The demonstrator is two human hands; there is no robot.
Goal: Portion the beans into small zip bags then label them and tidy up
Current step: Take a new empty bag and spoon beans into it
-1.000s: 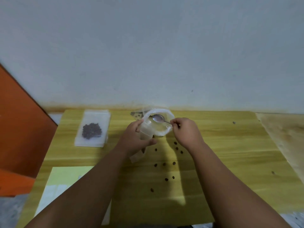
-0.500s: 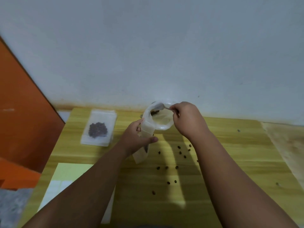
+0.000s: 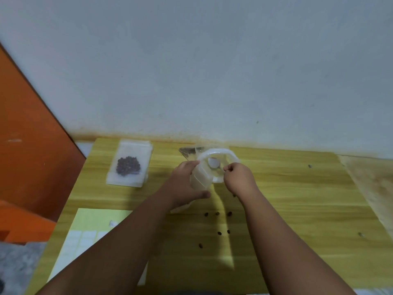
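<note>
Okay, left to right. At your near left, the yellow-green sheet of white sticker labels lies on the pale wooden table; no hand is on it. Beyond it, the flat clear zip bag with a dark clump of beans lies flat, on what looks like a stack of spare bags. By my read that's one portion done.

Your left hand grips a small clear zip bag round its middle, fingers and thumb curled on it. The bag's long axis runs from the table by your wrist up and away to its mouth, which meets the left rim of the round white plastic tub.

Inside the tub, the metal spoon has its bowl just right of the bag mouth. I can't tell if it's loaded. Your right hand pinches the spoon handle with fingers curled tight, at the tub's near-right edge.

The one relation that matters is that the bag mouth lies left of the spoon bowl, close by. The right hand is nearer the spoon, so it does the transfer while the left holds the mouth open.

The loose dark beans scattered between your forearms show the spill risk is real. Tip slowly.
</note>
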